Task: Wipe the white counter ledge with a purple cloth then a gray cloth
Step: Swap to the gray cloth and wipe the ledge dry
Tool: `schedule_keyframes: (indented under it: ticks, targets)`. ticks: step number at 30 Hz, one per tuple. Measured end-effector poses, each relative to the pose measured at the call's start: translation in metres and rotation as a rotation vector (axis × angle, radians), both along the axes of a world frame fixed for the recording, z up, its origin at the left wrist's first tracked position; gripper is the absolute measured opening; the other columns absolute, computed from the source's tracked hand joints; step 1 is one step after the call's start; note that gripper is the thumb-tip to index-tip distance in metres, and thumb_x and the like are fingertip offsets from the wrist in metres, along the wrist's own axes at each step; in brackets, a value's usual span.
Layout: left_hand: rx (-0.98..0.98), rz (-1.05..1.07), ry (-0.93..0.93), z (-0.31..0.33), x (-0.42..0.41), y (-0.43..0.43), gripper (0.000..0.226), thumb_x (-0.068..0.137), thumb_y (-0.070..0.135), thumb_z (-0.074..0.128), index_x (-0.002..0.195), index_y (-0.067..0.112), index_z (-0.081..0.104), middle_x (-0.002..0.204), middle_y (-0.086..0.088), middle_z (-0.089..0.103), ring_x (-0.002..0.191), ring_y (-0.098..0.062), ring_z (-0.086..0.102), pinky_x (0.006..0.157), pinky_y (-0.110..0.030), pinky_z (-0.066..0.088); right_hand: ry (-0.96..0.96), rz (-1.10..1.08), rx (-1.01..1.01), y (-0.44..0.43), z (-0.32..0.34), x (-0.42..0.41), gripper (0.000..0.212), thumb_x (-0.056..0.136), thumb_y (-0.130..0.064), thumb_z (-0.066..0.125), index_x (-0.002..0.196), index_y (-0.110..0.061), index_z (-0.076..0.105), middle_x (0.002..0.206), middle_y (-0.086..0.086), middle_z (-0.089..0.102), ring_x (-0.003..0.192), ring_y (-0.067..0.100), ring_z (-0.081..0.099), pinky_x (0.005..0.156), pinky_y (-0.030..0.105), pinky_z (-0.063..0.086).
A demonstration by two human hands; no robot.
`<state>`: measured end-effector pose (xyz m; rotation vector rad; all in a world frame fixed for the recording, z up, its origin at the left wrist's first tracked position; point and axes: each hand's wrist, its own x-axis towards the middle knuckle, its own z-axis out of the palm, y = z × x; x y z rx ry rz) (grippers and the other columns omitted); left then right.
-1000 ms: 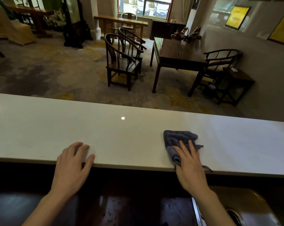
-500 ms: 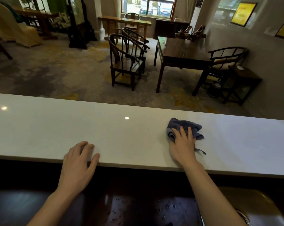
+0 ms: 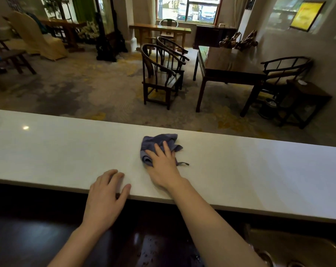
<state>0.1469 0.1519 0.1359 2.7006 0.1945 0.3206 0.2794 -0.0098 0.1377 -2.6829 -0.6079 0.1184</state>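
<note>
A long white counter ledge (image 3: pixel 250 166) runs across the view from left to right. A crumpled purple cloth (image 3: pixel 155 143) lies on it near the middle. My right hand (image 3: pixel 163 166) presses flat on the cloth's near part, fingers spread over it. My left hand (image 3: pixel 105 195) rests palm down on the ledge's near edge, just left of the right hand, holding nothing. No gray cloth is in view.
Below the ledge is a dark lower worktop (image 3: pixel 47 237) with water drops, and a metal sink (image 3: pixel 298 251) at the bottom right. Beyond the ledge is a carpeted room with dark wooden chairs (image 3: pixel 159 78) and a table (image 3: pixel 227 68).
My right hand has pushed the purple cloth away from the near edge and leftward along the ledge, closer to my left hand. The left hand has stayed on the ledge's edge.
</note>
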Motion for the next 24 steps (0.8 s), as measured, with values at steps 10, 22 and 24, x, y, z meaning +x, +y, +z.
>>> schedule_keyframes:
  ticks: [10,22,24]
  targets:
    - [-0.092,-0.01,-0.032,0.002,-0.002,-0.001,0.044,0.083,0.035,0.052,0.122,0.016,0.055,0.116,-0.005,0.063,0.104,-0.028,0.059,0.088,-0.042,0.046,-0.084,0.233,0.098,0.025,-0.005,-0.064,0.056,0.094,-0.026,0.053,0.149,-0.019,0.041,0.165,0.008,0.024,0.154,0.031,0.0,0.124,0.053,0.0]
    - [-0.073,0.024,-0.041,-0.005,-0.004,-0.001,0.032,0.09,0.023,0.048,0.117,0.009,0.058,0.13,-0.009,0.061,0.114,-0.032,0.058,0.097,-0.048,0.045,-0.121,0.153,0.115,-0.084,0.004,-0.108,0.062,0.09,-0.008,0.05,0.15,-0.019,0.04,0.166,-0.003,0.022,0.155,0.017,-0.006,0.126,0.038,0.004]
    - [-0.068,0.017,-0.044,-0.005,-0.005,-0.001,0.033,0.089,0.025,0.047,0.116,0.009,0.058,0.13,-0.009,0.061,0.115,-0.033,0.058,0.098,-0.047,0.045,-0.121,0.085,0.109,-0.111,0.004,-0.108,0.063,0.09,-0.007,0.049,0.151,-0.021,0.039,0.166,-0.006,0.019,0.154,0.014,-0.008,0.126,0.034,0.003]
